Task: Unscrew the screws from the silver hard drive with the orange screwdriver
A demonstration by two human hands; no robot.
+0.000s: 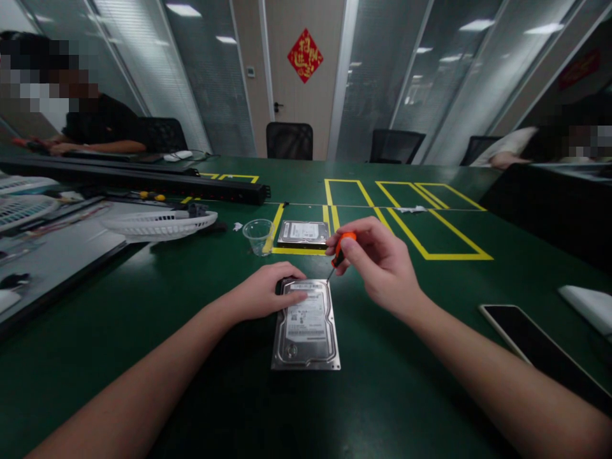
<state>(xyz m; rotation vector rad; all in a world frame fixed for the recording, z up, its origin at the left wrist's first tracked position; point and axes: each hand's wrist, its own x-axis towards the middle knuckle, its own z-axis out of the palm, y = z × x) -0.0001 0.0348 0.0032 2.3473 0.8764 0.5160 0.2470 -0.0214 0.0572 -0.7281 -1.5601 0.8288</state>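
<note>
While the left hand (268, 290) grips the near hard drive (306, 325) by its ten-to-eleven o'clock edge, thumb across the label, the right hand (382, 261) has its fingers closed round the orange-and-black handle of a screwdriver (347, 241). The shaft slants down to the drive's one o'clock corner, where the tip appears to touch; whether it sits in a screw is too small to tell. The drive lies flat on the green counter (229, 401), label up, directly before the wearer.

The step in hand looks like working at a fastener in that corner, though loosening or tightening cannot be told. Any turn from here calls for a steady drive, a more upright shaft and light downward pressure.

With the near drive as the clock's centre, the far hard drive (303, 233) lies at twelve, within yellow tape (301, 251). A clear cup (259, 237) stands at eleven, just beside that outline. A white slotted part (162, 224) lies at ten, and a phone (540, 347) at three.

Counted: two drives, one screwdriver, one cup and one phone; beyond the hands, four chairs (289, 140) show, and two other people, one at ten (108, 121), one at two (509, 146).
</note>
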